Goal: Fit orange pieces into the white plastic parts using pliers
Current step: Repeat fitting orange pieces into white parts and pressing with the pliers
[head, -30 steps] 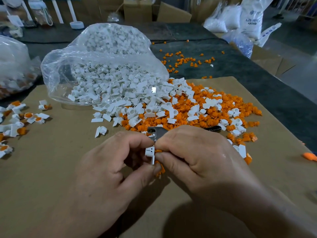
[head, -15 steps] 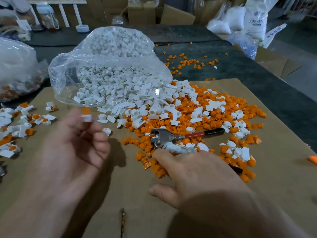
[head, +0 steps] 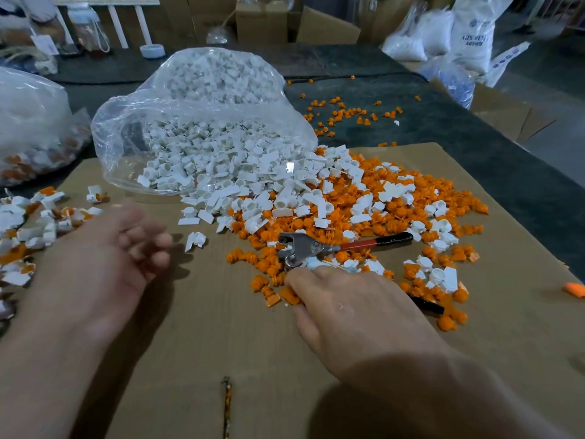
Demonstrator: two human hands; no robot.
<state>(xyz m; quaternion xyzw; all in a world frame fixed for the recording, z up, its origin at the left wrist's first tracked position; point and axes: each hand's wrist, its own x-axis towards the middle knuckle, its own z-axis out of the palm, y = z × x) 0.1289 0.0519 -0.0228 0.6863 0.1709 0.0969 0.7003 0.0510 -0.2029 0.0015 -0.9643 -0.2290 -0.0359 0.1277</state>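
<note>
So the right hand [head: 357,312] is laid flat over the heap, fingers straight and spread. Its index tip touches the small orange ribbed plastic pieces [head: 243,258] right beside the steel head of the red-and-black-handled pliers [head: 300,248]. It isn't wrapped round anything I can see. One plier handle points away to the right past the fingertips, the other runs under the palm.

The left hand [head: 104,264] is blurry, with loosely curled fingers and nothing in it as far as I can tell. Just past its fingertips lies one stray white moulded plastic part [head: 196,240]. The rest spill out of the clear plastic bag [head: 202,99] further out beyond both hands. On the outer side of the left hand there's a scatter of white parts with orange already in them [head: 28,229]. All of it sits on the brown cardboard sheet [head: 221,327].

My guess on handling: these bits are featherlight, hard and a bit slick, so they'll skitter if you poke them. I'd pinch an orange one by its ribbed sides and a white one by its flat tab. The pliers are the only thing here with any weight, so I'd grab both handles well back from the head.
</note>
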